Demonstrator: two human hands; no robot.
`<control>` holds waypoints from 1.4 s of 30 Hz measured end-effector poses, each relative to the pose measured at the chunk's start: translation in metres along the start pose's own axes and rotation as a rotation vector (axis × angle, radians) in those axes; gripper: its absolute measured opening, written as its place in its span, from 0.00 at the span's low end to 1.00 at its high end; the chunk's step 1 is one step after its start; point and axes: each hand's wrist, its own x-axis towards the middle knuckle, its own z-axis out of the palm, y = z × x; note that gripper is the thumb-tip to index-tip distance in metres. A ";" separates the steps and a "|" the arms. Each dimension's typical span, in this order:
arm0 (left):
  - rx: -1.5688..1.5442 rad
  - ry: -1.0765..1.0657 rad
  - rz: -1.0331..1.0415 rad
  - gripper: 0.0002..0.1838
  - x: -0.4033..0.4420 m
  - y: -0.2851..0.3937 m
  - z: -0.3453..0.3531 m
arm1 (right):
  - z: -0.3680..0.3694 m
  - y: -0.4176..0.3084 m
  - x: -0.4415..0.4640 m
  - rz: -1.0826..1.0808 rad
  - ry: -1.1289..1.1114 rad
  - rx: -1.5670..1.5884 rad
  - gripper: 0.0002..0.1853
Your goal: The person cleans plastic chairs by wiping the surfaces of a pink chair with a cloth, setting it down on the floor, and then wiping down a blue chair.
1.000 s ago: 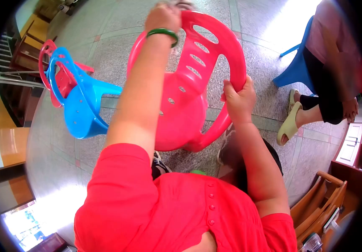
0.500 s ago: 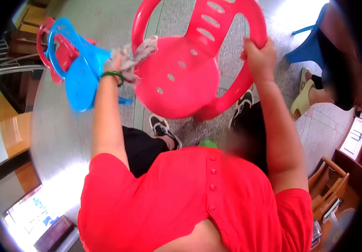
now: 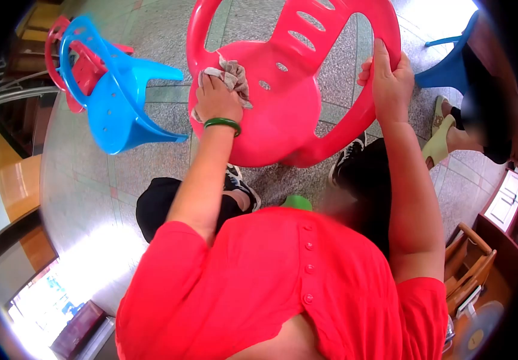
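Observation:
A red plastic chair (image 3: 283, 129) with oval slots in its back and holes in its seat is in front of me. My left hand (image 3: 218, 101), with a green bangle on the wrist, presses a crumpled greyish cloth (image 3: 235, 77) onto the left part of the seat. Around the chair's curved right armrest, my right hand (image 3: 392, 84) is closed, thumb lying along the top. Part of the cloth is hidden under my left fingers.
A blue plastic chair (image 3: 112, 117) stands on the left, with another red chair (image 3: 84, 72) behind it. At the right, a person's foot in a pale sandal (image 3: 442, 141) is near a blue chair (image 3: 448, 69). A wooden rack (image 3: 472, 264) sits at lower right.
My left hand and the cloth have moved right, from the chair's left edge onto its seat. My right hand keeps hold of the armrest, and the chair has shifted slightly in view.

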 end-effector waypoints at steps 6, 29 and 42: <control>-0.064 -0.193 0.187 0.28 0.046 0.095 -0.015 | -0.002 -0.005 -0.001 0.006 -0.041 -0.008 0.15; -0.932 -0.670 0.691 0.22 -0.064 0.058 -0.027 | 0.008 0.002 0.001 -0.052 -0.003 0.096 0.14; -1.241 -0.929 -0.169 0.19 -0.121 -0.055 -0.154 | -0.023 -0.004 0.034 -0.037 0.054 -0.146 0.26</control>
